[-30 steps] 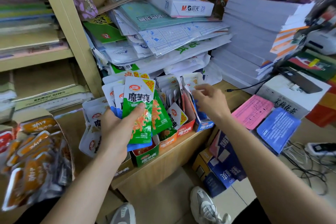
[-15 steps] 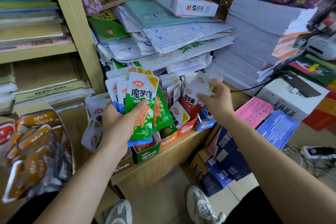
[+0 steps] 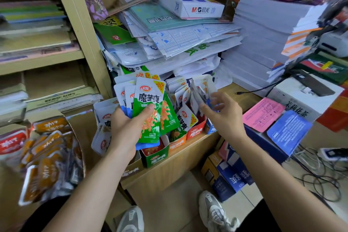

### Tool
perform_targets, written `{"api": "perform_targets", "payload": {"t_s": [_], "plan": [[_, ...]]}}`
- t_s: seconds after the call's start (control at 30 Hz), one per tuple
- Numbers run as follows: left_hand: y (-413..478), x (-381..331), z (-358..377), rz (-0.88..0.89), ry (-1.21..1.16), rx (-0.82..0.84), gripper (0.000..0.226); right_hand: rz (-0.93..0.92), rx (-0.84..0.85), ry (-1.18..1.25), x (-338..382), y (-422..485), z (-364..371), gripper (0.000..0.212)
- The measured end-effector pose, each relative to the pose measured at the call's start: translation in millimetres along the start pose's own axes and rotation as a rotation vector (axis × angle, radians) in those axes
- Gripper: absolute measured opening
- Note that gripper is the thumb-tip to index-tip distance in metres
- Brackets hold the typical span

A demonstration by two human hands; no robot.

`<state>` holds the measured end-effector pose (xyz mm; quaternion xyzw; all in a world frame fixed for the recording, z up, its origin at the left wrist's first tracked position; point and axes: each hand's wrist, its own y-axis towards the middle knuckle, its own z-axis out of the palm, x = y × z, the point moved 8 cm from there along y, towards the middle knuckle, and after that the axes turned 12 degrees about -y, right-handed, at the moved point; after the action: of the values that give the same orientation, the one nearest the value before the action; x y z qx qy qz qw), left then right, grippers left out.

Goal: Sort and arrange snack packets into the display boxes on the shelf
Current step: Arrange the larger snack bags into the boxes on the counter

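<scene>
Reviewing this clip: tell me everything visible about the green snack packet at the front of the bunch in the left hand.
The green snack packet is a flat, glossy plastic pouch, white at the top and green below, with a red oval logo, large dark characters, a yellow "20%" corner flash and an orange food picture. It looks sealed and stands roughly upright, tilted slightly. The left hand holds it at the front of a fanned bunch, thumb pressed across its face, with blue-and-white packets behind. It hangs above the green display box on the shelf edge.
</scene>
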<state>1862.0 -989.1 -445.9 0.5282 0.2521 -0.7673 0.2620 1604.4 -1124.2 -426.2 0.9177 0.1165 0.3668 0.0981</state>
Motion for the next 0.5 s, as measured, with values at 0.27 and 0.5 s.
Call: {"api": "perform_targets", "payload": {"t_s": [0.27,0.5], "plan": [[8.2,-27.2,-21.7,0.169,-0.084,-0.112,0.035,-0.018,0.134,-0.045,18.4,-44.0,49.0,0.024],[18.1,-38.7,-43.9,0.188,-0.105,-0.163,0.031,-0.269,0.041,-0.010,53.7,-71.2,58.2,0.019]]}}
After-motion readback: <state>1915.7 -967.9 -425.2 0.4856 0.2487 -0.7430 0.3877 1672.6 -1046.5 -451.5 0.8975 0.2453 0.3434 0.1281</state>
